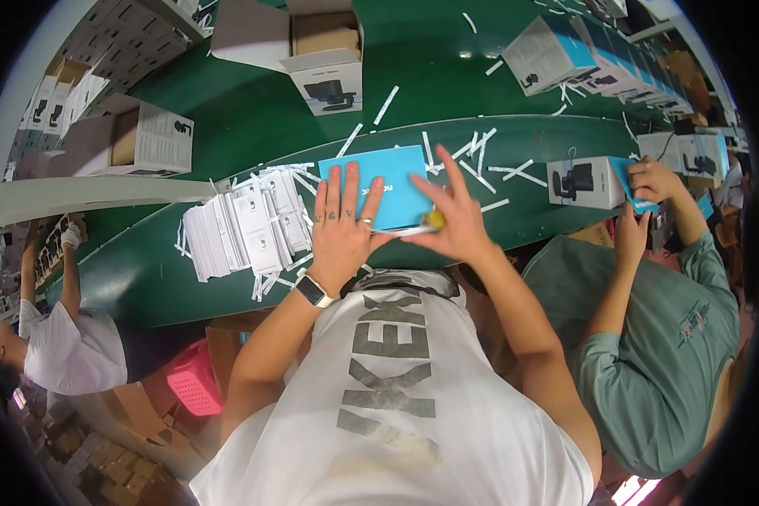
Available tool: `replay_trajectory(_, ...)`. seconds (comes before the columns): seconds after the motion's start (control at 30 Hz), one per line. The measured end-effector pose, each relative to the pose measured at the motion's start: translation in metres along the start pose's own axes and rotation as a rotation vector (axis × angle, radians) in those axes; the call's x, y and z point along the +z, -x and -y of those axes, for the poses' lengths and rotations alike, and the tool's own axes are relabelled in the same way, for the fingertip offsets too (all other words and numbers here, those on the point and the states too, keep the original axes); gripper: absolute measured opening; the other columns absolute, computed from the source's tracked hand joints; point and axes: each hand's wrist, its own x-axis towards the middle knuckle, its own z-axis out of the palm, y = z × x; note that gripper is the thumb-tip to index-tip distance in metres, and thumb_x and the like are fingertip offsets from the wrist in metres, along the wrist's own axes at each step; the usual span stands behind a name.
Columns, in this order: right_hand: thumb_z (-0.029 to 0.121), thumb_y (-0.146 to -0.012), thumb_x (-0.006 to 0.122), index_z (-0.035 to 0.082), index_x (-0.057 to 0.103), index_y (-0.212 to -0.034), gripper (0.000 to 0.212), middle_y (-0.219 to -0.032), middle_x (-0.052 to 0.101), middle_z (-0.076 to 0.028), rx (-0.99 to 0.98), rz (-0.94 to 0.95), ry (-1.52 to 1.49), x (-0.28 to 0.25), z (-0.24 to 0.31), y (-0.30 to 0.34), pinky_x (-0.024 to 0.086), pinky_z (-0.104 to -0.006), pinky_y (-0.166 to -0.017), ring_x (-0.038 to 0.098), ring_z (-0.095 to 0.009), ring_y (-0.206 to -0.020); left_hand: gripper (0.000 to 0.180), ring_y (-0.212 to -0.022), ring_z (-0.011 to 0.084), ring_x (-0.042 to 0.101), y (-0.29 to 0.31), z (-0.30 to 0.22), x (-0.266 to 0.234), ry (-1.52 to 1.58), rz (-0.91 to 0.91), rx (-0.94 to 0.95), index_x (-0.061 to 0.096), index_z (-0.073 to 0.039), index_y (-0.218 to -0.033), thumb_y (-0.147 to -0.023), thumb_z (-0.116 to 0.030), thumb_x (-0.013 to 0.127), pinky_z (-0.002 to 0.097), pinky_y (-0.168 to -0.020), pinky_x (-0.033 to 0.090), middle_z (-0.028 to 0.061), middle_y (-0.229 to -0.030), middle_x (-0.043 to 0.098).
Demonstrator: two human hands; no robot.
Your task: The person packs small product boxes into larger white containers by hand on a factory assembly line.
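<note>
In front of me on the green table lies a flat-faced box with a bright blue panel [401,164] and a white lower edge. My left hand [339,223] rests flat on the blue panel, fingers stretched out, with a ring on one finger and a watch at the wrist. At the panel's right side is my right hand [460,223], fingers apart, its thumb along the lower edge. A small yellow thing [434,220] shows at this hand; I cannot make out its kind. Left of the box sits a stack of white printed cards or leaflets [249,221].
Narrow white strips [478,160] litter the green table [253,110]. Open printed cartons [329,84] stand at the back and left; a row of boxes [594,63] is at the far right. A co-worker in green [641,354] handles a boxed camera [586,181]; another person [72,350] works at left.
</note>
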Motion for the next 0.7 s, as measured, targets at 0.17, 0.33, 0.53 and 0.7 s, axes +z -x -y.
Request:
replay_trajectory(0.17,0.036,-0.057,0.095,0.021,0.063,-0.136,0.087,-0.158,0.032,-0.020,-0.064,0.076,-0.256,0.017,-0.025,-0.031,0.049,-0.0442,-0.104,0.048,-0.040,-0.136,0.082,-0.143,0.0513,0.028,-0.026,0.036,-0.033,0.137,0.082,0.057,0.054,-0.026,-0.144,-0.071,-0.053,0.081,0.0607,-0.114,0.027,0.0271,-0.155,0.032)
replay_trajectory(0.33,0.035,-0.055,0.096,0.017,0.061,-0.139,0.092,-0.159,0.031,-0.023,-0.054,0.032,-0.351,0.038,-0.031,-0.033,0.040,-0.0467,-0.111,0.039,-0.041,-0.143,0.077,-0.130,0.0488,0.040,-0.034,0.060,-0.030,0.187,0.071,0.164,0.061,-0.032,-0.138,-0.068,-0.053,0.084,0.0570,-0.103,0.036,0.0288,-0.145,0.039)
replay_trajectory(0.53,0.033,-0.056,0.096,0.017,0.063,-0.137,0.089,-0.158,0.031,-0.025,-0.062,0.073,-0.399,0.031,-0.033,-0.039,0.039,-0.0463,-0.112,0.038,-0.041,-0.143,0.077,-0.130,0.0488,0.039,-0.043,0.068,-0.045,0.176,0.128,0.176,0.063,-0.028,-0.136,-0.065,-0.052,0.085,0.0567,-0.104,0.036,0.0297,-0.143,0.040)
replay_trajectory(0.7,0.033,-0.057,0.095,0.015,0.064,-0.136,0.086,-0.156,0.035,-0.022,-0.090,0.013,-0.374,-0.010,-0.049,-0.080,0.041,-0.0431,-0.110,0.044,-0.036,-0.140,0.069,-0.133,0.0446,0.044,-0.087,0.096,-0.076,0.234,0.310,0.379,0.060,-0.023,-0.137,-0.073,-0.031,0.083,0.0521,-0.105,0.040,0.0237,-0.150,0.040)
